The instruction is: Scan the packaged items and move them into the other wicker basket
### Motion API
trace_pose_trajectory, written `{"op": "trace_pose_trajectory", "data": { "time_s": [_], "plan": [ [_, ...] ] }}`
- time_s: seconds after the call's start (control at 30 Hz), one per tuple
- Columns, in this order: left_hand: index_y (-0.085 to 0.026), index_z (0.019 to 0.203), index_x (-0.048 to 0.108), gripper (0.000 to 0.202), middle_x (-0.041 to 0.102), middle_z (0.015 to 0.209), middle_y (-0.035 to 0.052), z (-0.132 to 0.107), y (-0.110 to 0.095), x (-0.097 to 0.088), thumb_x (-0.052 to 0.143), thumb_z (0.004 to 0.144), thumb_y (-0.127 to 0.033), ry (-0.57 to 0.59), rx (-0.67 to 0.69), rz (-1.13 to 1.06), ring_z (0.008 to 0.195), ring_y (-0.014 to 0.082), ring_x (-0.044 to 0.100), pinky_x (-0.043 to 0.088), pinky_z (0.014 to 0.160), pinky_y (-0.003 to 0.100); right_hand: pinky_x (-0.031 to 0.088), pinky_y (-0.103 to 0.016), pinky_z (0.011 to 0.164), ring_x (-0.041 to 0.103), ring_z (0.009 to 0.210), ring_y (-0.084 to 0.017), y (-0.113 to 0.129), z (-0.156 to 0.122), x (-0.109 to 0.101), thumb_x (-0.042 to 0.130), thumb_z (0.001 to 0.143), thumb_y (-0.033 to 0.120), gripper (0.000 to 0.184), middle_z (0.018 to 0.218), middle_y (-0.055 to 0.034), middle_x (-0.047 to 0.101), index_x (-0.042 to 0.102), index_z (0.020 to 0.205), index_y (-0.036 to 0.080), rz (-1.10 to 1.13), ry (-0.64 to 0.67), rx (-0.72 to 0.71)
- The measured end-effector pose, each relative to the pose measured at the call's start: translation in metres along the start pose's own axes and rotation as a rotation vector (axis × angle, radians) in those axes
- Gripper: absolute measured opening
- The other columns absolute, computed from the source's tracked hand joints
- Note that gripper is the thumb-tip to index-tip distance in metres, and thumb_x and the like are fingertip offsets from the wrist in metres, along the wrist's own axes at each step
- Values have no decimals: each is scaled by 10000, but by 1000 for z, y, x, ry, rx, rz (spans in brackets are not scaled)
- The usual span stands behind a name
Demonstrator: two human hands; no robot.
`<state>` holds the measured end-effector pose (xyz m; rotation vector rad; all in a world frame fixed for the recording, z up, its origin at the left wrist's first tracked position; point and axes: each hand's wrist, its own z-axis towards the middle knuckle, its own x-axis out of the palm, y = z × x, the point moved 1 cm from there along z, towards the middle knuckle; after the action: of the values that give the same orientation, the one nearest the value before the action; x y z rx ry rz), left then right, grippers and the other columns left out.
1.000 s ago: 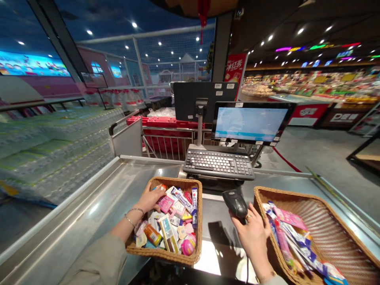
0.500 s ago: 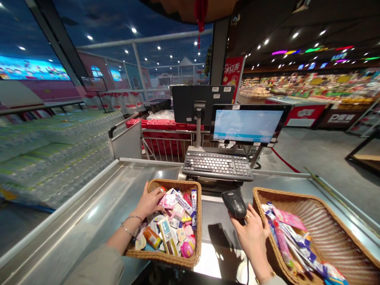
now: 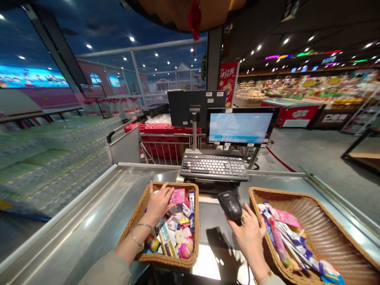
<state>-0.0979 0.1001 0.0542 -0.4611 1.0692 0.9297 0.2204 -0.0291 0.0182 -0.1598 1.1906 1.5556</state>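
My left hand [image 3: 160, 202] reaches into the left wicker basket [image 3: 196, 229], its thumb and fingers closed on the edge of a pink packet [image 3: 178, 196]. Below it lie a pink round container [image 3: 185, 250], a long carton [image 3: 168, 239] and an orange-brown container [image 3: 152, 243]. A slim blue-and-white packet [image 3: 192, 209] rests along the basket's right side. My right hand [image 3: 247, 233] is wrapped round a black barcode scanner [image 3: 230, 204], held over the counter between the two baskets. Beside that hand, the right wicker basket [image 3: 332, 225] contains several packets and a flat pink pack [image 3: 285, 218].
Behind the baskets stand a keyboard [image 3: 213, 165], a lit screen [image 3: 240, 126] and a dark monitor back [image 3: 184, 109]. The metal counter [image 3: 95, 209] has a raised rim. Beyond it is a shopping trolley [image 3: 163, 148]; stacked bottles [image 3: 59, 150] fill the left.
My left hand has shifted right and farther over the basket, and the pink packet now shows at its fingertips, turned. The right hand still holds the scanner. The view has shifted slightly.
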Motion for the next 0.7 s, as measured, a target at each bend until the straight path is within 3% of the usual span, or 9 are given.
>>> {"op": "trace_pose_trajectory", "data": {
  "time_s": [0.27, 0.7],
  "plan": [
    [-250, 1305, 614, 434, 718, 1222, 113, 14, -29, 1, 658, 898, -392, -70, -20, -45, 1321, 340, 547, -145, 1165, 699, 148, -601, 1140, 581, 1225, -349, 1, 1, -8, 559, 808, 478, 308, 1079, -87, 763, 758, 874, 252, 7, -17, -17],
    [-266, 1334, 595, 476, 714, 1222, 101, 40, -77, -3, 690, 874, -337, -124, -42, -116, 1335, 352, 533, -146, 1163, 708, 128, -655, 1140, 505, 1325, -357, 12, 3, -17, 618, 777, 334, 234, 1186, -51, 737, 757, 960, 285, 47, 131, -49]
  ]
}}
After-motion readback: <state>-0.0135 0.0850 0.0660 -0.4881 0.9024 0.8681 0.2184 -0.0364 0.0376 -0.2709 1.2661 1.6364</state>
